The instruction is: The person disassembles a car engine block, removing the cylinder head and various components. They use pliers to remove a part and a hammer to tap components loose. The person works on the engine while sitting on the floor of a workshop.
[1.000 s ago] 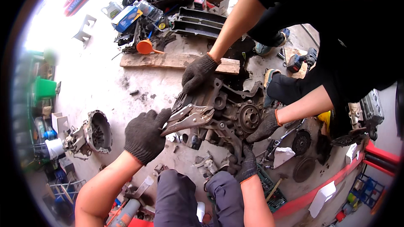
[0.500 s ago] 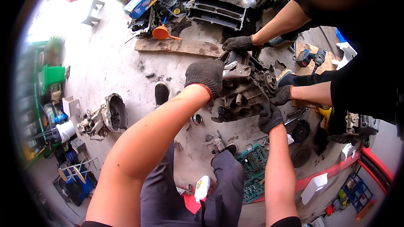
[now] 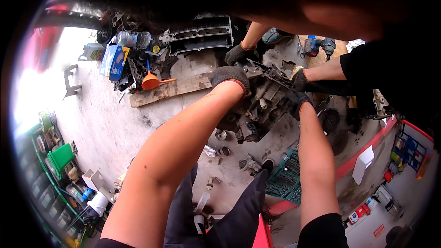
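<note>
A grimy engine block point(image 3: 262, 105) sits on the concrete floor point(image 3: 105, 124), and everything gathers around it. The left hand point(image 3: 229, 77), in a dark glove with an orange cuff, presses on the block's near-left top. The right hand point(image 3: 301, 103), gloved alike, grips its right side. A co-worker's two gloved hands point(image 3: 238, 53) point(image 3: 299, 78) rest on its far edge. Left of the block lies a wooden plank point(image 3: 170, 89) with an orange funnel point(image 3: 150, 81) on it. Just below the block small metal parts point(image 3: 223, 142) lie scattered, and a green socket tray point(image 3: 287, 179) lies lower right.
</note>
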The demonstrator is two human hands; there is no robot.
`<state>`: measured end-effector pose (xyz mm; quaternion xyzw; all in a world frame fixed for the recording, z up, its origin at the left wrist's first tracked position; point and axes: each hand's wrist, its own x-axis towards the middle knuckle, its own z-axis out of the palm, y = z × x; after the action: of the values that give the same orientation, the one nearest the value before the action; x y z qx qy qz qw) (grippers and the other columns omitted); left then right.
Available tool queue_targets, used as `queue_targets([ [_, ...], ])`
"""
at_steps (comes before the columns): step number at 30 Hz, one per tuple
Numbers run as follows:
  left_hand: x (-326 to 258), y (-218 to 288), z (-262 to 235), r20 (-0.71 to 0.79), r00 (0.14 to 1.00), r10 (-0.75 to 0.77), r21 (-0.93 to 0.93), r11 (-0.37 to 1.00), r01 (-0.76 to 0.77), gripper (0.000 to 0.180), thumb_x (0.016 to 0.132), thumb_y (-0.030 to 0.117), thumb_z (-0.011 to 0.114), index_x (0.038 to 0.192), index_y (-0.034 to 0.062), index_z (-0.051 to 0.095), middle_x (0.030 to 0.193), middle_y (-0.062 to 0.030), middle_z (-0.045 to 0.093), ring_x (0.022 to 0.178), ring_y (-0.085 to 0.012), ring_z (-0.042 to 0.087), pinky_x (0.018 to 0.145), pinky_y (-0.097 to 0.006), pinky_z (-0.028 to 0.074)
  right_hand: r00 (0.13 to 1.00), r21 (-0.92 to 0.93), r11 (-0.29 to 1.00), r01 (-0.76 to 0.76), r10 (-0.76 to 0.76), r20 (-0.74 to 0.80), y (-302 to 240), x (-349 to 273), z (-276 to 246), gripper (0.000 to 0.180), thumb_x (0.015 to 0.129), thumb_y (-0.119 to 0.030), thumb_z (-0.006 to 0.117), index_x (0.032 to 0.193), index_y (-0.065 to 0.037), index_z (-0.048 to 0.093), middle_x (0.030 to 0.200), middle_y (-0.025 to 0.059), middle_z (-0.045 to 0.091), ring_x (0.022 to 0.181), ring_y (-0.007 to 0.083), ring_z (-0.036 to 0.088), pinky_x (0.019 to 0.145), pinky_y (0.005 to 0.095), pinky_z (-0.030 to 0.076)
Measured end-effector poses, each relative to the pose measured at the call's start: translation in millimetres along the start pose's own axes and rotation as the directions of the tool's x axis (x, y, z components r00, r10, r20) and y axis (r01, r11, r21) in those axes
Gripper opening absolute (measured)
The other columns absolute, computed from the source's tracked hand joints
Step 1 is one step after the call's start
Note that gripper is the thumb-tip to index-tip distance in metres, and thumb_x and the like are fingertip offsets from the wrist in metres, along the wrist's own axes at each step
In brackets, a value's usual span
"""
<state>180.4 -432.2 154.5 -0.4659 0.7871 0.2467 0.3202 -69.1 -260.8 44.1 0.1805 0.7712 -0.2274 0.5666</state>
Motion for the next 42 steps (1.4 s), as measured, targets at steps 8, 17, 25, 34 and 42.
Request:
queue_targets([
  [8,153,-2,18,0.116,0.983,0.142,0.424,0.888,-0.179,0.031,0.084,0.024,0.058,0.103,0.0062,0.076,0.103,-0.0164,0.074,0.089,-0.0347,0.071,0.080,-0.045,0.057,0.974,-0.131,0.971,0.200,-0.212,-0.082,-60,43,-6,0.024,0.092,-0.041,0.065,0.086,-0.017,0.068,0.072,-0.0012,0.067,0.052,0.0121,0.059,0.037,0.0232,0.044],
  [17,192,-55,16,0.513,0.810,0.285,0.694,0.418,-0.587,0.024,0.078,0.019,0.064,0.093,0.0043,0.076,0.094,-0.0200,0.073,0.083,-0.0341,0.070,0.073,-0.040,0.056,0.952,-0.147,0.942,0.302,-0.305,0.007,-96,84,34,0.025,0.092,-0.042,0.066,0.087,-0.018,0.069,0.073,-0.0006,0.068,0.055,0.0134,0.061,0.042,0.0252,0.047],
  [25,164,-69,29,0.258,0.956,0.141,0.506,0.823,-0.258,0.031,0.076,0.021,0.060,0.096,0.0038,0.076,0.096,-0.0239,0.071,0.090,-0.0360,0.071,0.076,-0.042,0.056,0.955,-0.195,0.934,0.298,-0.289,0.072,-99,62,57,0.026,0.091,-0.043,0.067,0.087,-0.018,0.071,0.074,-0.0001,0.069,0.058,0.0146,0.062,0.045,0.0271,0.050],
  [34,105,-27,-20,0.071,0.988,-0.138,0.035,0.990,0.136,0.039,0.081,0.026,0.059,0.113,0.0105,0.075,0.122,-0.0186,0.069,0.114,-0.0347,0.067,0.093,-0.043,0.054,0.956,0.100,0.991,0.086,-0.111,0.272,-84,57,42,0.026,0.091,-0.044,0.067,0.087,-0.018,0.072,0.074,0.0005,0.069,0.060,0.0159,0.064,0.049,0.0291,0.053],
  [42,94,-41,-30,0.138,0.976,-0.167,-0.248,0.949,0.197,0.039,0.082,0.030,0.069,0.119,0.0201,0.074,0.125,-0.0068,0.071,0.117,-0.0270,0.067,0.092,-0.045,0.054,0.938,0.462,0.882,-0.096,-0.075,0.338,47,-68,50,0.022,0.093,-0.038,0.068,0.098,-0.017,0.070,0.081,0.0053,0.068,0.072,0.0222,0.063,0.063,0.0409,0.050],
])
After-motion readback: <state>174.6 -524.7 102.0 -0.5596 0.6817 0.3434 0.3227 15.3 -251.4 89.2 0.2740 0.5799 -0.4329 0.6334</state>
